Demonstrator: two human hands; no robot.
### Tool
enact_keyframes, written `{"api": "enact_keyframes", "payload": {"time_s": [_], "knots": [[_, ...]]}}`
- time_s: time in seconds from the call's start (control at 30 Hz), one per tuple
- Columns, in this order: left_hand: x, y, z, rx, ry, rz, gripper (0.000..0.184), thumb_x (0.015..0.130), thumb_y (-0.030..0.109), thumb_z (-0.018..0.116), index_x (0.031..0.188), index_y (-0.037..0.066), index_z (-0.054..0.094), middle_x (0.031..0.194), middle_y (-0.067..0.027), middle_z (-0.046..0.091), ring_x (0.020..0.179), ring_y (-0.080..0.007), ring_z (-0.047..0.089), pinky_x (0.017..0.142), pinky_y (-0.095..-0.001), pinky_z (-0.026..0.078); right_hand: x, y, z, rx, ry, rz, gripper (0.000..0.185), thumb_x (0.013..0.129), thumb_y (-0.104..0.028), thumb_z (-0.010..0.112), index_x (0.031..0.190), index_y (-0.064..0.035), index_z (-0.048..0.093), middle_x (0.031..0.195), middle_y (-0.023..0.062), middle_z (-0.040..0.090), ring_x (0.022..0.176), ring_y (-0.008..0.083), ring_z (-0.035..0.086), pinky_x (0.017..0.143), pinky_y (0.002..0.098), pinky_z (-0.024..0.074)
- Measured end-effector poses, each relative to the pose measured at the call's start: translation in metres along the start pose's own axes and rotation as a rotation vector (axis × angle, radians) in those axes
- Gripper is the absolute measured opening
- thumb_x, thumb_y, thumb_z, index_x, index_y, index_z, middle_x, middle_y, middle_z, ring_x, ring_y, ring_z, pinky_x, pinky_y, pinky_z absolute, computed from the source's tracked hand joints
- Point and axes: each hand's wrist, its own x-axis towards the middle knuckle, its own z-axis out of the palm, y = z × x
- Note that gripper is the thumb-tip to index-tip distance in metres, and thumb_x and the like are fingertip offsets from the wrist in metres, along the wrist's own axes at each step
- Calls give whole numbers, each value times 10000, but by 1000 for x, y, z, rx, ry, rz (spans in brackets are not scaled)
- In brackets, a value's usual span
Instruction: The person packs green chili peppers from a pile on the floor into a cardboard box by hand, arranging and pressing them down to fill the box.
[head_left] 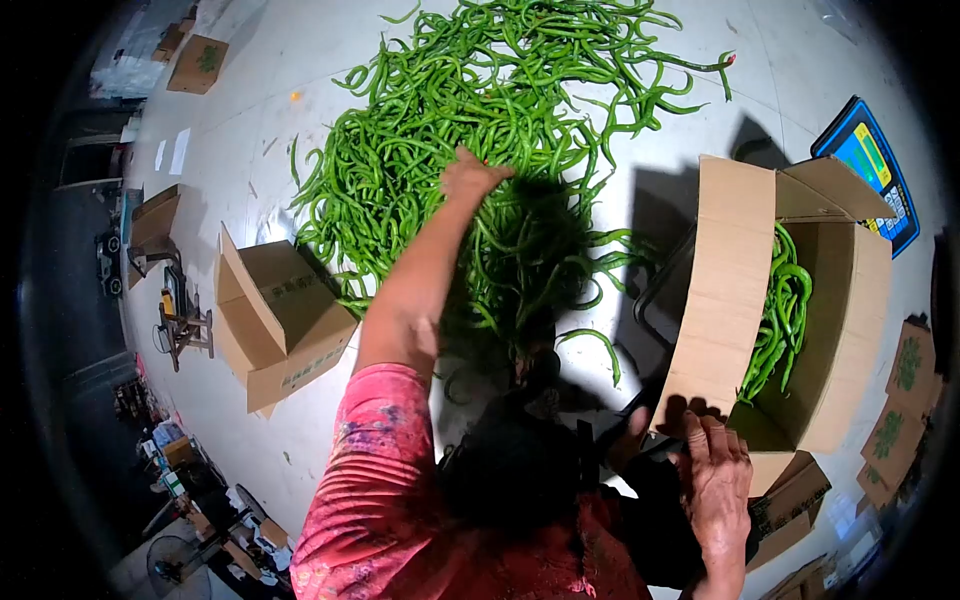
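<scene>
A big heap of long green chili peppers (400,150) spreads over the pale floor in front of me. My left hand (472,180) reaches onto the middle of the heap, fingers apart and touching the peppers; their tips are partly lost among them. To the right stands an open cardboard box (725,290) with green peppers (785,320) lying inside it. At the near edge of this box, my right hand (716,465) has its fingers bent over the cardboard. Dark shadow covers the near part of the heap.
A blue-framed digital scale display (870,165) stands behind the right box. On the left sits another open cardboard box (285,310), near a small wooden stool (185,320). More cartons (905,380) are at the far right, and a fan (175,560) is at lower left.
</scene>
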Motion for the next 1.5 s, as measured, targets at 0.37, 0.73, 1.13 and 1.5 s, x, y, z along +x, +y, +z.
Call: {"api": "enact_keyframes", "payload": {"time_s": [0.37,0.73,1.13,1.5], "knots": [[-2,4,47,204,204,66,1120,604,532,846,1432,152,194,1300,-216,407,1153,-412,492,935,-523,431,1,-1,2,15,-48,-2,506,776,-79,681,1254,-1,533,1180,178,571,1001,368,567,885,447,456],[18,27,54,79,291,-44,903,641,438,832,1330,125,339,1280,-238,429,1169,-403,455,969,-531,366,5,1,8,48,-77,-10,508,790,-96,670,1266,-4,517,1174,195,564,1008,393,563,898,479,444],[13,-27,13,151,216,250,762,689,341,774,1327,135,414,1212,-258,506,1011,-407,611,852,-490,517,5,5,6,57,-35,-23,504,770,-105,693,1239,7,546,1145,193,578,1006,386,568,900,476,449],[-30,-101,-23,-685,-80,361,877,702,141,737,1436,-70,306,1047,-169,642,853,-256,644,799,-341,524,-10,0,-6,42,10,-42,502,783,-106,685,1251,3,542,1145,203,577,991,377,570,911,470,446]]}}
